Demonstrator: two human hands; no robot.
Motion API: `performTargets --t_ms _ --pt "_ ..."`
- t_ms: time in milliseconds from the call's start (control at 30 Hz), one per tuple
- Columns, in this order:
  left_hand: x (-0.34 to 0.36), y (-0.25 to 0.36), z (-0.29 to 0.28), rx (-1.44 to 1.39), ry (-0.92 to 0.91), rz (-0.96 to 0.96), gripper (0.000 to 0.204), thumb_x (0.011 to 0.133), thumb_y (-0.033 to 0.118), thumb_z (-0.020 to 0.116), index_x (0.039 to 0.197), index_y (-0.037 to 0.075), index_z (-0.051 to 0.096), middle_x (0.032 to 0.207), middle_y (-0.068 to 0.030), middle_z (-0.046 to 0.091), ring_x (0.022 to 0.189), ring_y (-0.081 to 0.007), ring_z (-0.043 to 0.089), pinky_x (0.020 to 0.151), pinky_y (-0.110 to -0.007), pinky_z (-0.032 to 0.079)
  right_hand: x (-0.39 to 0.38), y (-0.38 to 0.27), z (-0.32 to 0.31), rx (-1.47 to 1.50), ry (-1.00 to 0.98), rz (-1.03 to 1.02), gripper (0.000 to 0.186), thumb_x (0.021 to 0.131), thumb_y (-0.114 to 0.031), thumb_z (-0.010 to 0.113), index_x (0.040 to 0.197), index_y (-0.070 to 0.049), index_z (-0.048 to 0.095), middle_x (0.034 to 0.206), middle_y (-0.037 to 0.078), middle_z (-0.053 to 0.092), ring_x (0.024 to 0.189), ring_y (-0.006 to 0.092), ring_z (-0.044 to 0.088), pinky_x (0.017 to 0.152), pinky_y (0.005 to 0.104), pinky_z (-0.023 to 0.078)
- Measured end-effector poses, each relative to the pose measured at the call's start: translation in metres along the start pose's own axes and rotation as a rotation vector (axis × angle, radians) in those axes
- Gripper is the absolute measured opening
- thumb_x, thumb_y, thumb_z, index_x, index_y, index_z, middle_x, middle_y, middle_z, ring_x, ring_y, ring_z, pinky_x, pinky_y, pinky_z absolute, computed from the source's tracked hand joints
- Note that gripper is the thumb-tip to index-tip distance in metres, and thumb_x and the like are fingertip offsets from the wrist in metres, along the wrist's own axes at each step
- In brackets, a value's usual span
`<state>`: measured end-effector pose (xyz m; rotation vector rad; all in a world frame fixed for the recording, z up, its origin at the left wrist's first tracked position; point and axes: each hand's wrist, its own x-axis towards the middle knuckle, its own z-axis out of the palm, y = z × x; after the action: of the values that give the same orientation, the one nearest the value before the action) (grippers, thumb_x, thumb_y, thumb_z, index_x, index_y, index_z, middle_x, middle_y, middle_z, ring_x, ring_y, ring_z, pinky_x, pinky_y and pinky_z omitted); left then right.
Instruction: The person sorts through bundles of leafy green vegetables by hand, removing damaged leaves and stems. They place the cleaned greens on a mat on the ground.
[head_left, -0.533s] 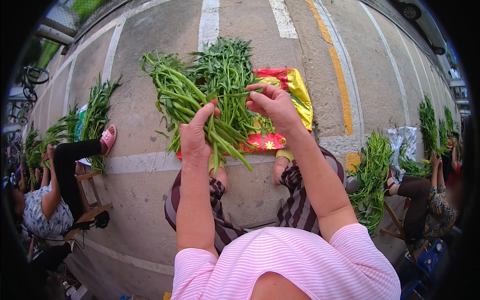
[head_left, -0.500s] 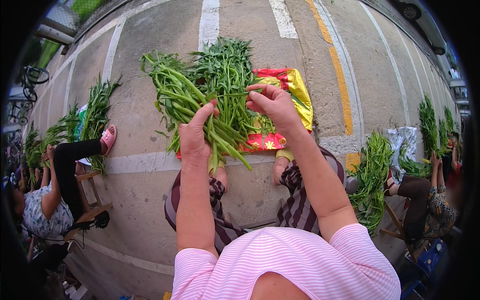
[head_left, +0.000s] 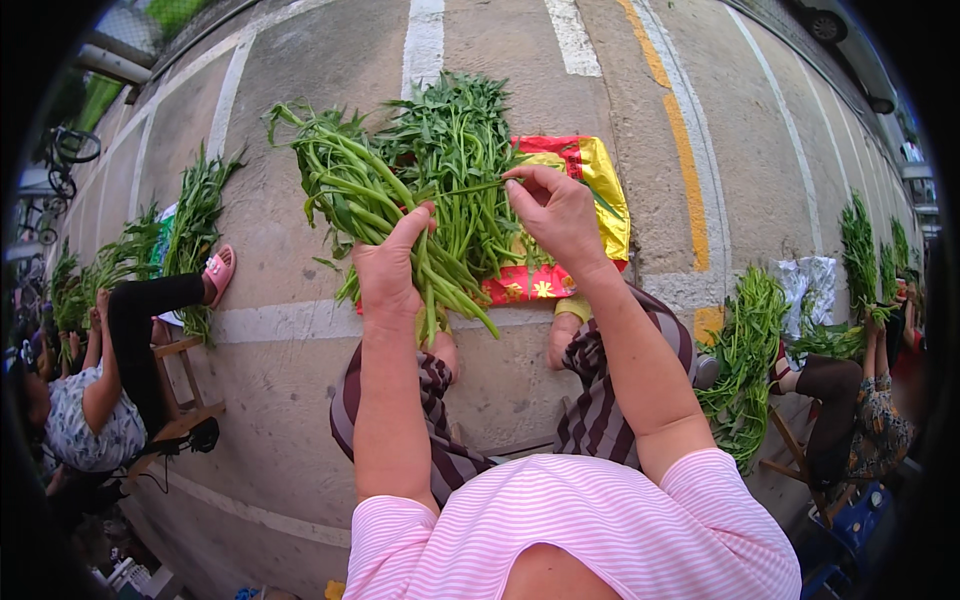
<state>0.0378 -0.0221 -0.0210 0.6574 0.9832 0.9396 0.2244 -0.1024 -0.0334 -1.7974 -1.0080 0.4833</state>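
Note:
My left hand (head_left: 388, 265) is closed round a bunch of water spinach (head_left: 350, 190), thick green stems with leaves at the far end. The cut stem ends stick out below my fist. My right hand (head_left: 553, 212) pinches one end of a thin green strand (head_left: 465, 190), which stretches across from the bunch; whether it is a stem or a long leaf I cannot tell. Below and beyond my hands, a heap of water spinach (head_left: 450, 130) lies on a red and gold plastic bag (head_left: 600, 170) on the ground.
My feet (head_left: 565, 335) stand apart at the bag's near edge. To the right lies another pile of greens (head_left: 745, 370) by a silver sheet (head_left: 808, 285). Co-workers sit at both sides, one on a wooden stool (head_left: 180, 415) at left, with greens (head_left: 195, 225) beside a pink sandal (head_left: 220, 272).
My right hand has moved slightly to the right with the strand's end. The bunch in my left hand has tilted and shifted slightly left at its leafy end.

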Motion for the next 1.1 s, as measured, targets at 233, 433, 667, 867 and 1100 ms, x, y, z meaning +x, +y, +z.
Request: performTargets --t_ms 233,433,667,867,1100 --pt "-0.004 0.0 0.002 0.035 -0.008 0.005 0.025 0.084 -0.004 0.071 0.107 0.001 0.065 0.095 -0.0098 0.071 0.071 -0.0144 0.066 0.059 -0.026 0.056 0.002 -0.006 -0.003 -0.047 0.033 0.008 0.012 0.083 -0.017 0.068 0.088 -0.007 0.069 0.077 0.008 0.07 0.069 0.0217 0.07 0.066 0.0346 0.055" --pt "-0.004 0.001 0.002 0.068 0.002 0.027 0.025 0.083 -0.004 0.071 0.107 0.001 0.065 0.094 -0.0094 0.071 0.071 -0.0142 0.066 0.058 -0.026 0.056 0.0 0.0 -0.006 -0.33 0.013 -0.121 0.013 0.083 -0.016 0.069 0.093 -0.007 0.07 0.086 0.007 0.07 0.073 0.0203 0.07 0.067 0.033 0.055" --pt "-0.003 0.0 0.002 0.14 -0.003 0.008 0.02 0.079 -0.005 0.074 0.098 0.002 0.069 0.087 -0.0056 0.071 0.073 -0.0137 0.066 0.067 -0.027 0.053 -0.002 -0.002 -0.006 -0.469 0.029 -0.162 0.013 0.083 -0.02 0.066 0.089 -0.009 0.068 0.085 0.007 0.067 0.073 0.0255 0.068 0.066 0.0385 0.054" --pt "-0.009 -0.002 0.005 0.138 -0.043 -0.004 0.02 0.079 -0.004 0.073 0.098 0.002 0.069 0.088 -0.004 0.071 0.073 -0.0121 0.065 0.069 -0.026 0.052 -0.001 0.0 -0.004 -0.468 0.049 -0.123 0.012 0.081 -0.016 0.065 0.09 -0.008 0.067 0.081 0.007 0.066 0.071 0.0215 0.067 0.066 0.035 0.053" --pt "-0.013 -0.008 0.005 0.226 -0.106 -0.007 0.028 0.078 -0.003 0.075 0.105 0.001 0.068 0.095 -0.0035 0.071 0.078 -0.0117 0.066 0.072 -0.027 0.054 0.013 0.012 -0.008 0.282 0.04 0.263 0.013 0.085 -0.015 0.062 0.085 -0.003 0.067 0.07 0.0 0.066 0.066 0.0061 0.061 0.064 0.0247 0.049"
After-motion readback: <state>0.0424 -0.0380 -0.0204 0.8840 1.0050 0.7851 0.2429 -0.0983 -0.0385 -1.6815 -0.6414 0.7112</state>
